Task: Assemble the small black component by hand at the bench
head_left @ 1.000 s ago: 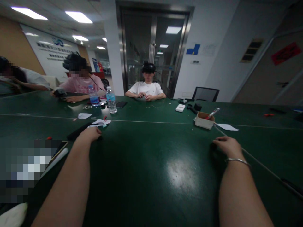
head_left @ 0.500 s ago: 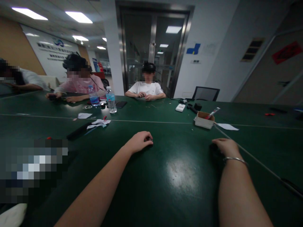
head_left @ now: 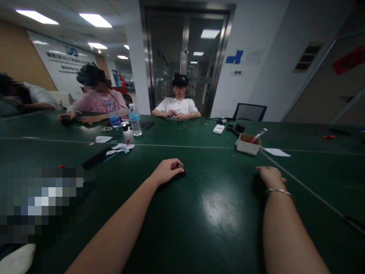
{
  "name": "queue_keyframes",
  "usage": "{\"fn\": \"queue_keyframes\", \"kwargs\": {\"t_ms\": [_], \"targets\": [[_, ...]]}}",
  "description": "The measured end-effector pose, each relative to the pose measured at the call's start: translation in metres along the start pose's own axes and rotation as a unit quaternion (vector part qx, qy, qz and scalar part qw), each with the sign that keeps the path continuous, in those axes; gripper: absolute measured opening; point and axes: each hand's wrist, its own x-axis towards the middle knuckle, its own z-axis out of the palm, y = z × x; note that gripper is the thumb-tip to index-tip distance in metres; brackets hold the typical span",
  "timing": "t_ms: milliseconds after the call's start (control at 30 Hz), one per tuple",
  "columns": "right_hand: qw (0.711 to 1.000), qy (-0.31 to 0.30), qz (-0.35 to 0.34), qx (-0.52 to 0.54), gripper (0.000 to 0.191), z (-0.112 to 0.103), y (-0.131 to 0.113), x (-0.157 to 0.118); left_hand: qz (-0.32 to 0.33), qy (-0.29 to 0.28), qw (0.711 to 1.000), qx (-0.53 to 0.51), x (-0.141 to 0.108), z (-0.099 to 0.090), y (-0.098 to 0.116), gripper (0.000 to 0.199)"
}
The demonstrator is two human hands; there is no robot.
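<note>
My left hand (head_left: 167, 170) rests on the green table (head_left: 199, 243), its thumb and fingers closed round a small dark object (head_left: 180, 166) with a greyish glint. Most of that object is covered by the fingers, so its kind is unclear. On the right, my right hand (head_left: 270, 176) is turned back-up with a silver bangle at the wrist. Its fingers curl under and look closed; whatever they hold, if anything, is hidden. Just beyond it stands a small open cardboard box (head_left: 248, 147) with a pen-like stick (head_left: 260, 134) leaning in it.
Water bottles (head_left: 135, 123), crumpled paper (head_left: 121, 149) and a dark phone (head_left: 146, 125) lie at the left. A white device (head_left: 218, 129) and a paper sheet (head_left: 276, 152) are farther right. A cord (head_left: 305, 185) runs past my right hand. Several people (head_left: 177, 106) sit across the table.
My right hand has rotated at the wrist, and a digit now shows on its right side. The left hand stays in place; slightly more of its small object shows.
</note>
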Motion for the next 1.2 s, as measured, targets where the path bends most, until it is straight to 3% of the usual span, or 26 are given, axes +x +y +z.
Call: {"fn": "queue_keyframes", "kwargs": {"t_ms": [100, 433, 600, 667, 767, 833, 900, 967, 1033, 1067, 1133, 1200], "targets": [[0.995, -0.033, 0.093, 0.011, 0.029, -0.002, -0.006, -0.011, 0.003, -0.001, 1.000, -0.002, 0.000, 0.001, 0.000, 0.034], [0.995, 0.016, -0.011, 0.100, 0.022, 0.013, 0.001, -0.009, 0.002, 0.003, 1.000, -0.001, -0.002, 0.001, 0.001, 0.034], [0.996, 0.019, -0.007, 0.092, 0.021, 0.013, 0.003, -0.012, 0.004, 0.001, 1.000, 0.001, -0.002, 0.002, 0.003, 0.033], [0.995, 0.062, 0.007, 0.081, 0.034, 0.008, -0.003, -0.019, 0.007, -0.002, 1.000, -0.001, -0.001, 0.002, 0.004, 0.032], [0.976, 0.200, -0.029, 0.075, 0.070, -0.007, -0.025, -0.035, 0.009, 0.006, 1.000, 0.003, -0.001, 0.003, 0.004, 0.030], [0.960, 0.250, -0.102, 0.069, 0.071, -0.019, -0.051, -0.048, 0.008, 0.018, 1.000, 0.010, -0.001, 0.004, 0.003, 0.029], [0.941, 0.261, -0.191, 0.096, 0.064, -0.025, -0.081, -0.064, 0.005, 0.033, 0.999, 0.013, -0.001, 0.006, 0.001, 0.027], [0.927, 0.178, -0.291, 0.158, 0.050, -0.018, -0.111, -0.085, 0.002, 0.048, 0.999, 0.002, -0.001, 0.006, -0.002, 0.025], [0.908, -0.047, -0.358, 0.214, 0.035, 0.000, -0.133, -0.112, 0.001, 0.069, 0.997, -0.027, 0.000, 0.007, -0.006, 0.023], [0.892, -0.178, -0.350, 0.223, 0.031, 0.012, -0.141, -0.127, 0.004, 0.084, 0.995, -0.047, 0.001, 0.007, -0.009, 0.022], [0.837, -0.422, -0.263, 0.231, 0.032, 0.038, -0.147, -0.157, 0.015, 0.128, 0.988, -0.085, 0.005, 0.007, -0.015, 0.021], [0.763, -0.566, -0.189, 0.249, 0.033, 0.059, -0.147, -0.182, 0.024, 0.175, 0.978, -0.114, 0.008, 0.008, -0.020, 0.021]]}}
